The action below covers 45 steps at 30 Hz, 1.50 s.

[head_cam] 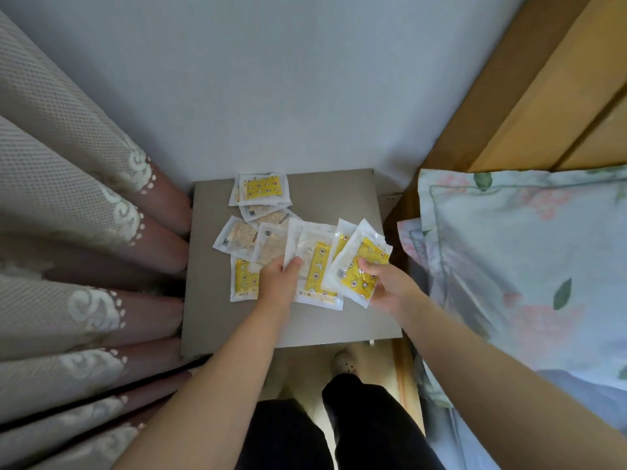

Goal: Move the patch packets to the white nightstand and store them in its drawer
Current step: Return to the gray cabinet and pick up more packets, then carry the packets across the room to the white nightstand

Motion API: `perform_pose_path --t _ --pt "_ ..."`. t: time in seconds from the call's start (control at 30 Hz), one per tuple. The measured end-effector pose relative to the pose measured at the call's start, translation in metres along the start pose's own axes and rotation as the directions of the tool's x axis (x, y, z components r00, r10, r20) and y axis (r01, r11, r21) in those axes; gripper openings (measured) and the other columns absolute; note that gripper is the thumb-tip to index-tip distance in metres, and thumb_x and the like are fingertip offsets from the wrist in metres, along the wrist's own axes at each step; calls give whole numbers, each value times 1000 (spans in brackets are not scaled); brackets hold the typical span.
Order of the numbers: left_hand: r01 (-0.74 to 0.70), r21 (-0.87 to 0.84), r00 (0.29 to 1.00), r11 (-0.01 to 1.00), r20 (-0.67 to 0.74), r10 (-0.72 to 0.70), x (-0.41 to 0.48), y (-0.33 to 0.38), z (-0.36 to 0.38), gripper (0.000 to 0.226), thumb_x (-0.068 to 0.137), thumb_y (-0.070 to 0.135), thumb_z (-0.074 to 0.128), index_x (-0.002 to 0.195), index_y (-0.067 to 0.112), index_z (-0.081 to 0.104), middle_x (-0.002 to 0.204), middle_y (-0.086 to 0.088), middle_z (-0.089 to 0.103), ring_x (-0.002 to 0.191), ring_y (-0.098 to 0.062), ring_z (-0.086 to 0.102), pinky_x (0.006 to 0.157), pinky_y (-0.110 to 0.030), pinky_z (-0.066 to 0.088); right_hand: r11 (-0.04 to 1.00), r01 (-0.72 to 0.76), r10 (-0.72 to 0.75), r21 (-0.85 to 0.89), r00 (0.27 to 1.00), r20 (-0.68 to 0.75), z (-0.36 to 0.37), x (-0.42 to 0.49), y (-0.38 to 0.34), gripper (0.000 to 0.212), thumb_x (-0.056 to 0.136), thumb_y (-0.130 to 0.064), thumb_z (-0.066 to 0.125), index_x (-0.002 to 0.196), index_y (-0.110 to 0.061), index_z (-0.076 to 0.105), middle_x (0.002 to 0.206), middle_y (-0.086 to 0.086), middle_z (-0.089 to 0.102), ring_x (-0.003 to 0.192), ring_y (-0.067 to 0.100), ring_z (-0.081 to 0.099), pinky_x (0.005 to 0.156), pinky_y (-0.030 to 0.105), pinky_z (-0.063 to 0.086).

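Observation:
Several white-and-yellow patch packets lie spread on the grey top of a small nightstand (pixel 339 191). One pile (pixel 263 188) sits near the back edge, and more packets (pixel 237 237) lie face down left of centre. My left hand (pixel 280 283) pinches a packet (pixel 317 266) by its left edge with thumb on top. Another packet (pixel 243 279) lies partly under that hand. My right hand (pixel 386 286) grips a fanned bunch of packets (pixel 359 266) just above the nightstand's right side.
A beige curtain with white trim (pixel 84 232) hangs against the nightstand's left side. A bed with a floral pillow (pixel 509 249) and a wooden headboard (pixel 543 96) stands to the right. A white wall is behind. My legs and a slipper (pixel 344 362) are below.

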State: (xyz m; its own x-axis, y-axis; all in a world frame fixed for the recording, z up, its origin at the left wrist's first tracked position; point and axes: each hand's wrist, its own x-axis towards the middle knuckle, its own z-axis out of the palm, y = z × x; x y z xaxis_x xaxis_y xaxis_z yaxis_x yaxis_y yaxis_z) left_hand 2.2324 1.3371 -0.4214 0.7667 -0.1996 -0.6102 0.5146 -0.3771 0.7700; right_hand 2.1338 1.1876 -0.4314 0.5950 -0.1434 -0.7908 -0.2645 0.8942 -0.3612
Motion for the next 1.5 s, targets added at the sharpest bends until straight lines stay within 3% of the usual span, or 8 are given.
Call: perform_pose_path --t 0.1,0.27,0.47,0.87,1.07,1.3,1.4,1.5 --pt "-20 27 999 999 32 19 -36 -7 -10 20 99 21 47 89 17 64 81 4 63 74 -12 60 62 -23 48 998 -33 34 54 999 -12 6 -28 32 33 91 -1 55 123 -10 60 122 14 65 114 33 60 88 53 48" --pt "44 16 978 999 204 -46 -82 -38 -42 12 94 31 58 92 22 67 96 -4 72 93 -25 68 85 -43 55 990 24 -8 137 993 -116 1 -82 90 28 91 -2 56 117 -8 62 112 14 69 101 32 65 77 51 52" --pt "116 158 901 981 398 -171 -141 -83 -70 10 93 12 60 97 19 66 101 -8 71 96 -30 67 90 -49 53 951 105 -29 292 967 -252 -23 -150 177 20 93 0 52 109 -7 62 100 13 68 89 30 65 69 48 50" --pt "-309 549 733 776 658 -173 -276 -190 -38 13 90 15 63 99 24 63 97 -2 71 92 -23 68 88 -43 54 773 279 40 569 874 -484 -147 -287 349 16 92 -1 55 104 -8 61 97 12 68 88 31 64 76 50 49" --pt "-518 601 596 608 764 -248 -368 -254 -16 18 91 17 62 108 12 65 91 1 68 87 -20 65 76 -29 52 657 396 62 642 820 -569 -202 -366 439 10 92 -1 57 100 -7 59 92 12 67 83 29 64 83 48 49" --pt "-711 502 366 492 862 -351 -533 -360 -12 12 93 10 59 98 21 59 78 11 59 66 0 55 47 -7 42 460 554 78 694 753 -653 -274 -487 591 7 93 -3 56 95 -6 62 64 8 71 55 21 69 53 34 58" --pt "-811 441 257 385 859 -443 -608 -415 -14 10 93 10 57 100 18 57 78 9 57 67 -4 55 44 -3 39 319 636 112 703 711 -694 -302 -540 670 8 91 -3 58 98 -6 61 72 9 72 63 24 70 54 38 59" --pt "-882 366 179 297 843 -508 -680 -474 -19 11 91 12 58 82 17 58 73 5 59 71 -16 59 55 -15 45 181 691 166 700 680 -714 -324 -587 747 18 90 -2 60 107 -7 61 95 12 69 82 28 67 62 43 57"
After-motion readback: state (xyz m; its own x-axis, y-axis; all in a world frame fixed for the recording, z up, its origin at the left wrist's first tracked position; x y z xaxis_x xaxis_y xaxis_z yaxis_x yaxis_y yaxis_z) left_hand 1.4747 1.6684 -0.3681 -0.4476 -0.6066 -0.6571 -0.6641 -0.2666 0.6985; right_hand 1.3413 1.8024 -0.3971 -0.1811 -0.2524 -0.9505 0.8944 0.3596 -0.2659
